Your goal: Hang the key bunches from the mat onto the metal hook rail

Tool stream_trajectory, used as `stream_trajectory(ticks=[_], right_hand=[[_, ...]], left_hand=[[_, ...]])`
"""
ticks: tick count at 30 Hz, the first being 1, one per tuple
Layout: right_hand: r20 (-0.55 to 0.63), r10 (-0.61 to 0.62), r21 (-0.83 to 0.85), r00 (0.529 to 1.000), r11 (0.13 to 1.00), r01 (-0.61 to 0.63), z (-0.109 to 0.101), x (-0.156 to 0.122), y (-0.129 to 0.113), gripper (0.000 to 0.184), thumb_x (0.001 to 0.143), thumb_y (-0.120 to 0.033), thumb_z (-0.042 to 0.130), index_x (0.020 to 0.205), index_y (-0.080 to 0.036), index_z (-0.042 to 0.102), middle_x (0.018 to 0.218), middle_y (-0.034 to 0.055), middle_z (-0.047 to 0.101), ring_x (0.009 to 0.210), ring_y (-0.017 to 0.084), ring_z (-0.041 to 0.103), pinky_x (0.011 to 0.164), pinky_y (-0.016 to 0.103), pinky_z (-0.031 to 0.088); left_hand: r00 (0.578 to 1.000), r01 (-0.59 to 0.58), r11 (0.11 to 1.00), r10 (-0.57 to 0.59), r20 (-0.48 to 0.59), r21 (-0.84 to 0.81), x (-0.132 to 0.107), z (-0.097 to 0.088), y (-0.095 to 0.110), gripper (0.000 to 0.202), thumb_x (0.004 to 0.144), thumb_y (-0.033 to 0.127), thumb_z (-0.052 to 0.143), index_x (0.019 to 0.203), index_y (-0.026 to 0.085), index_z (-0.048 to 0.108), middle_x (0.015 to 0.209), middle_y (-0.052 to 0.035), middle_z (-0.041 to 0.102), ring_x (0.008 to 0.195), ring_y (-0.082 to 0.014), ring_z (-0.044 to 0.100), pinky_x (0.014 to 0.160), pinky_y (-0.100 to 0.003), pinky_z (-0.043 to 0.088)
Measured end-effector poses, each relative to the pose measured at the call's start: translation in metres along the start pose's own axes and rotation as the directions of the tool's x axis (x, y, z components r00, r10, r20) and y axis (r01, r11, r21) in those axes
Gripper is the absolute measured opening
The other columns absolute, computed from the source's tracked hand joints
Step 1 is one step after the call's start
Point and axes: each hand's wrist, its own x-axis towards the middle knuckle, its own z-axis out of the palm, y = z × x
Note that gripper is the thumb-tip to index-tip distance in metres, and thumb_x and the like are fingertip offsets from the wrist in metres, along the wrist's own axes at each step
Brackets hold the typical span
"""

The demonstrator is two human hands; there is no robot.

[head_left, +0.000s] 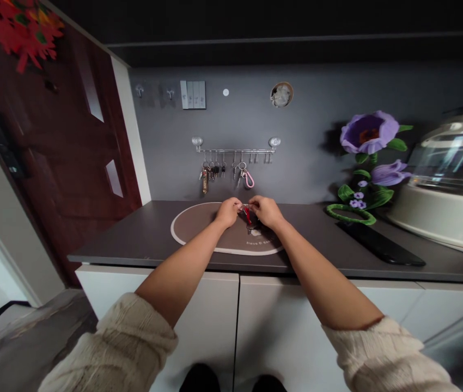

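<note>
My left hand (228,212) and my right hand (267,211) meet over a brown oval mat (194,223) with a pale rim. Between them hangs a bunch of keys (248,215) with a red piece on it. Fingers of both hands are pinched at the top of the bunch; the exact grip is too small to make out. Behind, on the wall, a clear hook rail (235,151) carries several sets of keys, among them a brown tag (205,181) and a pink loop (249,179).
Purple fabric flowers (368,133) stand on the counter (313,239) at the right. A black flat object (381,244) lies near a white appliance (439,204) with a clear top. A dark red door (80,125) is at the left; white cabinets (199,316) are below.
</note>
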Motion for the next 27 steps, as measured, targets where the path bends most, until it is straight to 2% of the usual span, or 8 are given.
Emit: stream_trajectory(ticks=[4, 11, 18, 27], right_hand=[[0.000, -0.050, 0.020, 0.999, 0.999, 0.050, 0.000, 0.000, 0.000, 0.018, 0.075, -0.021, 0.048, 0.085, -0.019, 0.063, 0.080, 0.0044, 0.065, 0.069, 0.012, 0.056, 0.064, 0.022, 0.037], [-0.007, -0.052, 0.120, 0.999, 0.991, 0.052, -0.003, -0.001, -0.005, 0.016, 0.074, -0.022, 0.049, 0.078, -0.018, 0.064, 0.075, 0.0028, 0.065, 0.065, 0.012, 0.055, 0.065, 0.022, 0.038], [-0.016, -0.008, 0.287, 1.000, 0.958, 0.012, -0.005, -0.001, -0.008, 0.018, 0.073, -0.028, 0.049, 0.077, -0.017, 0.064, 0.076, 0.0022, 0.065, 0.066, 0.011, 0.055, 0.066, 0.022, 0.039], [-0.013, 0.048, 0.375, 0.999, 0.926, -0.040, -0.004, -0.001, -0.009, 0.020, 0.070, -0.032, 0.053, 0.075, -0.015, 0.063, 0.073, 0.0031, 0.064, 0.064, 0.011, 0.054, 0.061, 0.022, 0.039]], left_hand=[[0.995, 0.100, 0.977, -0.103, -0.005, -0.190, -0.003, 0.002, 0.007, 0.011, 0.078, 0.013, 0.039, 0.074, 0.012, 0.049, 0.064, -0.0008, 0.054, 0.058, -0.0085, 0.053, 0.056, -0.022, 0.044], [0.987, 0.150, 0.905, -0.163, 0.002, -0.397, -0.005, -0.001, 0.013, 0.008, 0.078, 0.012, 0.042, 0.074, 0.012, 0.049, 0.064, -0.0008, 0.056, 0.054, -0.0067, 0.054, 0.058, -0.023, 0.047], [0.988, 0.130, 0.846, -0.153, -0.003, -0.517, -0.005, -0.003, 0.014, 0.008, 0.078, 0.011, 0.044, 0.072, 0.012, 0.049, 0.063, -0.0012, 0.056, 0.056, -0.0070, 0.054, 0.061, -0.025, 0.048], [0.990, 0.102, 0.837, -0.138, -0.027, -0.537, -0.003, -0.002, 0.013, 0.005, 0.076, 0.013, 0.048, 0.072, 0.012, 0.052, 0.064, -0.0006, 0.055, 0.060, -0.0069, 0.054, 0.068, -0.029, 0.048]])
